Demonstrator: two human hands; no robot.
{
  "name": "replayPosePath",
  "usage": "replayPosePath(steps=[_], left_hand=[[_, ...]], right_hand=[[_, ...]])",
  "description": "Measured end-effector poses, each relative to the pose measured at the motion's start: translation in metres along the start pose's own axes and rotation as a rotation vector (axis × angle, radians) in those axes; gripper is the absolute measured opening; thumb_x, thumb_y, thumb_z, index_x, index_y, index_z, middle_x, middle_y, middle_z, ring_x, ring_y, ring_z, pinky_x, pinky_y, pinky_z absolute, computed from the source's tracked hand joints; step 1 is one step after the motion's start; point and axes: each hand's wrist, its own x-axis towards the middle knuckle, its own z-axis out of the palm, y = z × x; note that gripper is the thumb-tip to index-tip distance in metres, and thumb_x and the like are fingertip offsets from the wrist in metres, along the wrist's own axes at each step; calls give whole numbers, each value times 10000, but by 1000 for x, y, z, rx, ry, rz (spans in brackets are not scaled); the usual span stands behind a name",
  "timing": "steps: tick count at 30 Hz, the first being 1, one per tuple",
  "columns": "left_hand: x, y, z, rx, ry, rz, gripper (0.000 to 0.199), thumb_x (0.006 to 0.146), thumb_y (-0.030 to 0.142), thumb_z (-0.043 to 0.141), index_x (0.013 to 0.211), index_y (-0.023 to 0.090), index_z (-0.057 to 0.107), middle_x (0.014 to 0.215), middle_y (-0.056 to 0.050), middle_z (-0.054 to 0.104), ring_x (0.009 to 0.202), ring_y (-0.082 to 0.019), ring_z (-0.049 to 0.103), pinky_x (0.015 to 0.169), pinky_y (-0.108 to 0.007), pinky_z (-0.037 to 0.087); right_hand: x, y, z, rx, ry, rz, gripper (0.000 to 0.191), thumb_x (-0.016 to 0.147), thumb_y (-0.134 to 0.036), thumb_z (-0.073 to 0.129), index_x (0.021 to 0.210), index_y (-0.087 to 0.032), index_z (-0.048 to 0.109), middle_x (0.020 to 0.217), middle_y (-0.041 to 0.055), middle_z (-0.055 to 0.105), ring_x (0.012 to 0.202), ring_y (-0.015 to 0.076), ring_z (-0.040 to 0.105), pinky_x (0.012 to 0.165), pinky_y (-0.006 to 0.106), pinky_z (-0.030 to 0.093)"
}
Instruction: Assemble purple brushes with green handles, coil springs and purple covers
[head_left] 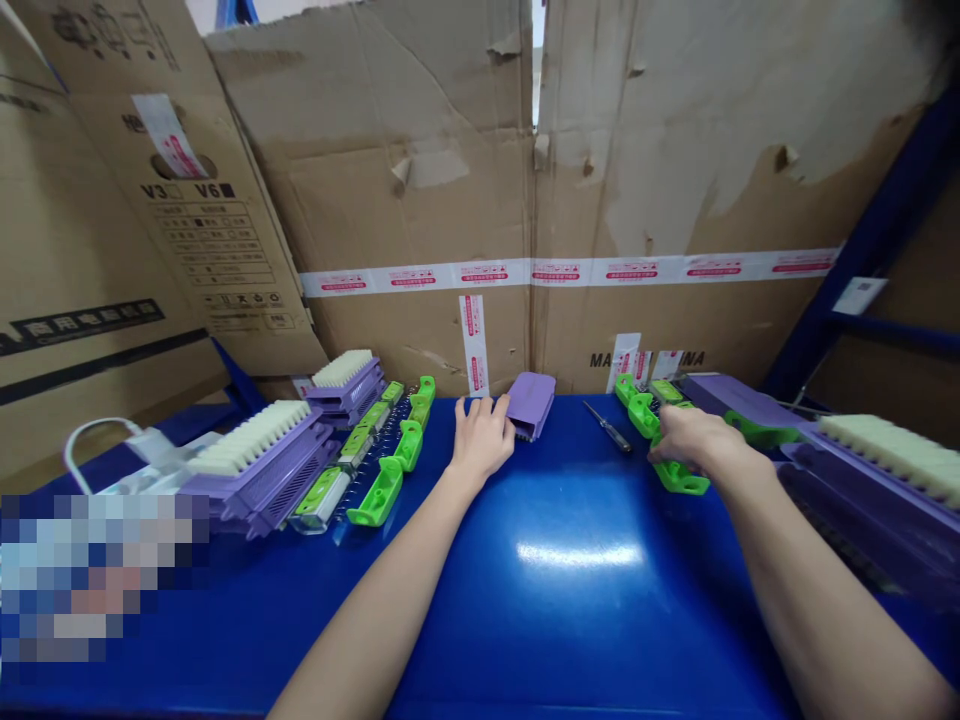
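Observation:
My left hand (pixel 482 437) rests on the blue table with its fingers slightly apart, its fingertips beside a purple plastic housing (pixel 532 402) near the cardboard wall. Nothing shows held in it. Farther right, my right hand (pixel 686 440) reaches into a row of bright green plastic parts; its fingers are closed on a green part (pixel 679 478), and the fingertips are partly hidden. Between the hands lies a screwdriver (pixel 616 434) with a dark handle. Behind my right hand are a green-and-clear piece (pixel 665 391) and a long purple housing (pixel 739 400).
Purple housings with cream bristles (pixel 259 440) are stacked at left, beside green-and-clear pieces (pixel 322 495), small springs and green parts (pixel 377 492). More bristled purple housings (pixel 892 460) stand at right. A white power strip (pixel 150 460) lies far left. Cardboard (pixel 420 200) walls the back.

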Motion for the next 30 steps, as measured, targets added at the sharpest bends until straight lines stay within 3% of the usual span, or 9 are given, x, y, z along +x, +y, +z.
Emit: replayPosePath(steps=[5,9,14,18,21,24,27,30], left_hand=[[0,0,-4,-19,8,-10,378,829,216,412,1174,149,548,979,-101,650,933,-253,568,990,-477,258],[1,1,-7,-65,59,40,309,843,225,388,1037,129,609,876,-97,670,855,-236,581,935,-447,298],[1,4,-14,-111,50,304,286,853,255,371,890,150,634,736,-79,627,754,-217,553,778,-390,357],[0,5,-19,-148,35,464,306,822,300,422,1025,174,612,870,-93,604,851,-242,531,745,-371,383],[0,4,-17,-167,29,422,473,761,272,484,1222,169,507,1155,-134,544,1052,-282,489,862,-415,383],[0,0,-10,-167,-4,384,562,759,282,503,1304,170,427,1321,-139,454,1209,-293,402,1004,-465,297],[1,-3,-7,-126,-17,325,510,822,375,473,1285,163,446,1253,-140,510,1168,-288,439,1034,-497,246],[2,-3,-12,-45,7,234,529,839,472,457,1253,144,482,1094,-144,566,1045,-294,493,969,-504,302]], right_hand=[[-3,-6,0,-16,-32,-84,303,607,-341,674,853,-194,575,865,90,638,828,266,644,640,327,473],[-7,-6,-5,-31,38,-28,308,620,-405,672,833,-195,595,971,121,633,925,307,624,689,370,474],[-6,-7,-2,-50,42,2,272,609,-315,676,842,-190,614,1023,132,634,961,321,614,680,367,472],[1,-3,5,-58,42,-43,203,578,-207,637,778,-186,611,911,125,648,876,303,634,604,332,449],[5,0,7,-32,-5,-130,131,570,-211,624,690,-189,575,732,83,627,725,255,635,535,294,408],[5,-1,6,64,-19,-266,116,575,-224,627,646,-195,539,619,34,583,609,197,593,490,261,360],[3,-10,7,244,82,-426,186,586,-250,650,727,-192,545,646,14,590,594,164,564,490,243,350],[4,-26,16,491,205,-553,402,636,-243,620,1022,-171,535,724,8,609,631,146,564,547,228,392]])
